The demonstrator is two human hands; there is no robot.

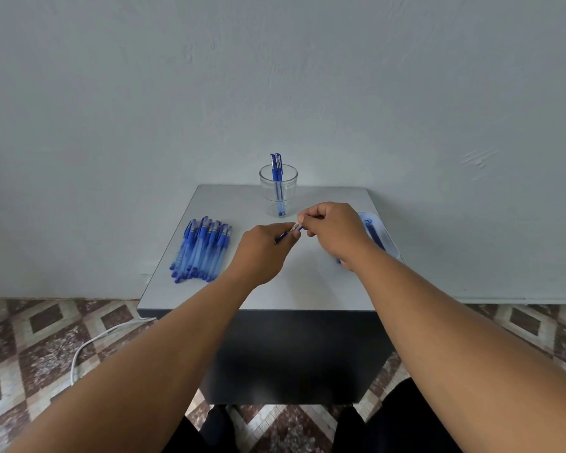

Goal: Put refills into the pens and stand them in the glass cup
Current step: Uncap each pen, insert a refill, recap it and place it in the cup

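Note:
Both hands meet above the middle of the small grey table [294, 282]. My left hand [262, 253] grips a blue pen [282, 237] by its barrel. My right hand [335, 233] pinches the pen's clear tip end [296, 227] between thumb and fingers. Most of the pen is hidden inside the fists. A clear glass cup [278, 191] stands at the table's back edge with two blue capped pens [276, 171] upright in it. A pile of several blue pens [201, 250] lies at the table's left.
A clear plastic tray [384, 237] holding blue refills sits at the table's right edge, partly behind my right wrist. A white cable [89, 344] runs over the patterned tile floor on the left. A plain wall stands right behind the table.

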